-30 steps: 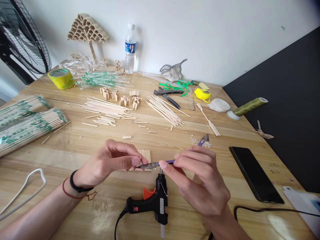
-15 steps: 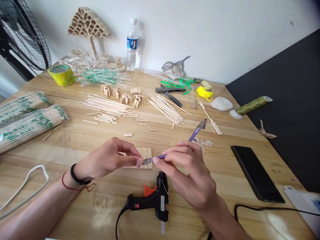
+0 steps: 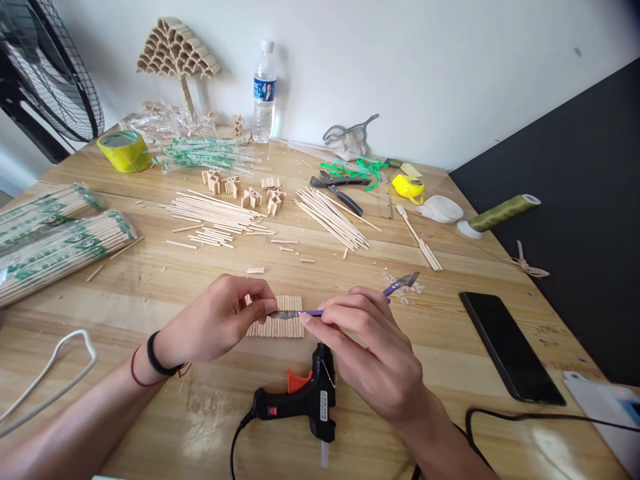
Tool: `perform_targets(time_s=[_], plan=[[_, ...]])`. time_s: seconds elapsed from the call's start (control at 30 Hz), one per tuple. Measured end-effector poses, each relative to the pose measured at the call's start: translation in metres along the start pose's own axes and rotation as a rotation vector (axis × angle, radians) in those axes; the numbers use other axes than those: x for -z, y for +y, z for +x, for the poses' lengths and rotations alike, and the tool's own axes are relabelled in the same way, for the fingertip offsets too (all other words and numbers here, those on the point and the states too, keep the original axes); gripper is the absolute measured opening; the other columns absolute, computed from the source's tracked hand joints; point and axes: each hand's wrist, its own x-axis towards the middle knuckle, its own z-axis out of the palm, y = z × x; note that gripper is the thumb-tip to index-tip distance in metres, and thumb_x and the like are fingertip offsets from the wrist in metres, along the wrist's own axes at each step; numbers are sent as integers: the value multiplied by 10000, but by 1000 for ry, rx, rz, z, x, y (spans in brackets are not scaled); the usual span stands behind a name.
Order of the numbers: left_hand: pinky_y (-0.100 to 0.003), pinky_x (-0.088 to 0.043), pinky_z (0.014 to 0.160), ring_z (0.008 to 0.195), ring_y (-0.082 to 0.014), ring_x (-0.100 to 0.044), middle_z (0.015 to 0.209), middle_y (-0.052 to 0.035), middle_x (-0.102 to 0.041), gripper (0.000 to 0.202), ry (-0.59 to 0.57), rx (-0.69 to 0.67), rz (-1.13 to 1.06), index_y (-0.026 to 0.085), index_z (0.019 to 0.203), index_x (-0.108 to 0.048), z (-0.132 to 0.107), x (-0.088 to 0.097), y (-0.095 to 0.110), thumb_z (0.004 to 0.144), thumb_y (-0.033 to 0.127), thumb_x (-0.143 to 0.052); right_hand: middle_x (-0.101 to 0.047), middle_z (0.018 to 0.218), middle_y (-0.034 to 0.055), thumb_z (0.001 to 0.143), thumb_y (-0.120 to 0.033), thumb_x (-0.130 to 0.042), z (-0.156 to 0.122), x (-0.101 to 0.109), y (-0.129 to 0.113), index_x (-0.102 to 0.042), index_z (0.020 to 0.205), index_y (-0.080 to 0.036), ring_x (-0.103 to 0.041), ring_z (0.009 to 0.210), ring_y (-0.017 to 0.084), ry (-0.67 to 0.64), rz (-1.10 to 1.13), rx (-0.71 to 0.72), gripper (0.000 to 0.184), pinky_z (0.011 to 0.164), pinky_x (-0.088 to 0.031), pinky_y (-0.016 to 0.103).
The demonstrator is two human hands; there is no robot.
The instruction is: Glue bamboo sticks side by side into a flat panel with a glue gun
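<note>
My right hand (image 3: 377,347) holds a purple-handled craft knife (image 3: 311,313) with a grey blade at each end. One blade points left between my hands; the other (image 3: 404,283) sticks out past my right knuckles. The thumb and fingertips of my left hand (image 3: 235,312) are pinched together at the tip of the left blade. Beneath the knife lies a flat mat of short wooden sticks (image 3: 277,327), partly covered by my left fingers. Just below, a black glue gun (image 3: 300,404) with an orange trigger rests on its side, its nozzle toward the mat.
Loose wooden sticks (image 3: 333,219), small stick pieces (image 3: 251,197) and pliers (image 3: 343,185) lie farther back. Packed stick bundles (image 3: 65,247) are on the left. A phone (image 3: 510,347) and black cable (image 3: 530,417) lie right. A water bottle (image 3: 264,93) stands by the wall.
The knife has swung closer to level, its right-hand blade dropping. My left hand has shifted slightly left along with the knife's left tip, still pinching there.
</note>
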Motion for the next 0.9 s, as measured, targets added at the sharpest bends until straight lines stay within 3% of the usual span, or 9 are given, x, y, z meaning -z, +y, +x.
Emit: perform_targets(time_s=[0.1,0.17,0.33,0.57,0.77,0.9], plan=[[-255,-431,630,669,-150,-575,703,-5,-686,335,117,50,-11,175,782,-706,1,3,0,975,402,-554,-710,915,71,926,48,-672,0,1,2,-729,1090,-112,-678,896,210,57,-9,-11,236,802,-521,406],[-260,-439,642,681,-153,-582,728,-17,-707,355,131,66,-64,169,782,-724,2,6,-1,965,430,-569,-702,919,77,903,68,-689,0,2,3,-737,1091,-107,-679,906,217,75,-22,-7,262,786,-531,402],[-257,-426,633,700,-153,-594,774,-39,-747,352,-27,95,-215,162,802,-772,3,8,-2,942,442,-611,-715,901,53,900,45,-715,2,3,3,-732,1042,-116,-691,917,210,65,14,-2,215,847,-544,409],[-233,-379,569,627,-126,-523,685,3,-665,315,-171,122,-216,168,782,-735,3,5,-1,933,428,-643,-710,915,57,886,55,-724,1,2,1,-727,1027,-98,-678,932,201,31,22,17,208,869,-554,378],[-249,-397,607,632,-129,-503,680,10,-624,296,-120,-46,-13,178,779,-699,0,6,-2,983,353,-575,-709,926,61,918,41,-693,1,2,-1,-728,1045,-95,-666,935,194,2,57,7,189,877,-555,368],[-245,-397,608,645,-129,-516,690,4,-630,277,-40,-107,-74,181,785,-713,0,12,-2,985,323,-582,-717,954,70,928,42,-676,0,2,-3,-729,1122,-84,-669,953,197,7,71,13,237,877,-568,356]])
